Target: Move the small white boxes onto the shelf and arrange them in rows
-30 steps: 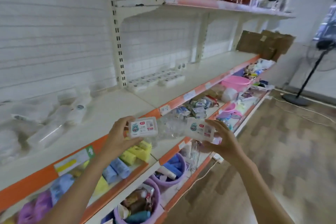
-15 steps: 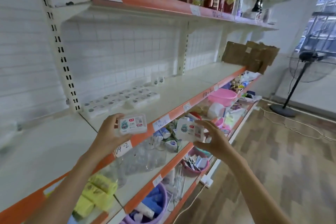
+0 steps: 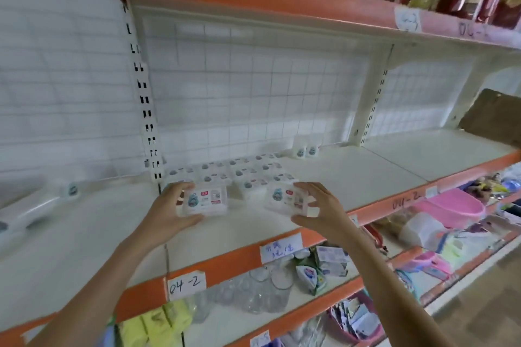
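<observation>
Each hand's got a small white box pinched by its edges, left hand on the left box, right hand on the right box, held over the shelf just in front of the rows, and they look light, stiff and a bit slick.

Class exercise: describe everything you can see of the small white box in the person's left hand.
The small white box is a flat, rectangular pack, seemingly clear plastic. Its lid label shows a blue-grey cartoon figure, a red tag and small print too blurred to read. The left hand grips its left end, fingers above, thumb below, holding it nearly level over the white shelf, just before the rows of boxes.
</observation>
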`<state>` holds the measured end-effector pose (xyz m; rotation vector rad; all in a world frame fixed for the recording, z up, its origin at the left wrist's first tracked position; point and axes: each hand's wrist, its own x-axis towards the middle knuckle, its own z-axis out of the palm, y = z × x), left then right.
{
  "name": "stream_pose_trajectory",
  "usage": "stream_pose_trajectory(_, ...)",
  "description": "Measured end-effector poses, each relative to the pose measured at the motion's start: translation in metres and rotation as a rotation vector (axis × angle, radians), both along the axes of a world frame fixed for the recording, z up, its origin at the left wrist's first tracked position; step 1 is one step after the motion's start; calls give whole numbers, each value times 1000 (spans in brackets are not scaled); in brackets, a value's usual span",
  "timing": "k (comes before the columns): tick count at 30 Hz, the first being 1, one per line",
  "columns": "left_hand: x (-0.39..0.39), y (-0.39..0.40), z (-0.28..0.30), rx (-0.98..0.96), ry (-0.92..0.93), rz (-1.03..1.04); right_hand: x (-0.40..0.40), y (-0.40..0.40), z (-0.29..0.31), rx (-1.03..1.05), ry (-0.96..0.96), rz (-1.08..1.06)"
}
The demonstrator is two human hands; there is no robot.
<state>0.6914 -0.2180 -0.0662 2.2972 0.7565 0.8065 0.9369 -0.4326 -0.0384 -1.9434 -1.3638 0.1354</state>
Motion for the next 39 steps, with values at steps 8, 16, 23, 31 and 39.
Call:
stream_pose_trajectory(8, -22, 6, -5, -113, 62, 303, 28, 107, -6, -116, -61, 416)
stream_pose_trajectory(16, -19, -3, -7, -168, 87, 544, 14, 166, -15, -292, -533, 566)
stream_pose_trajectory(23, -4, 3, -10, -235, 111, 528, 26, 175, -32, -248, -502, 514)
stream_pose_trajectory(31, 18, 2, -27, -255, -16, 575, 35, 171, -49, -152, -411, 522)
stream_pose_trajectory(39, 19, 7, -36, -257, -31, 531, 37, 174, -49, -161, -402, 540)
